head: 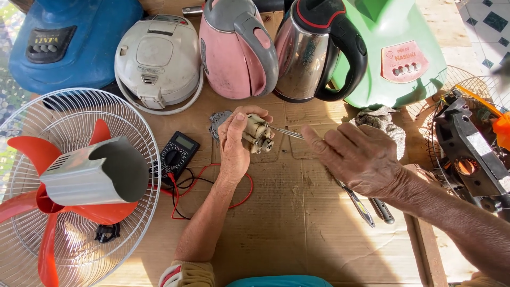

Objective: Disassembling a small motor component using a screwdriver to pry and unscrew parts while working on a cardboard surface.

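A flattened cardboard sheet [297,212] over a wooden bench serves as the work surface, sunlit, with tiled floor seen at the upper right. A pink kettle [236,48], a steel kettle [313,50], a white rice cooker [158,61], a multimeter [178,154] and a fan grille [69,186] are ranged around it. A small beige switch part [257,134] is gripped above the cardboard in the left hand [236,146], its long axis pointing right. A thin metal probe [287,133], pinched in the right hand [358,159], is laid against it.

Sunlit cardboard-covered worktop [297,223], tiled floor [491,21]
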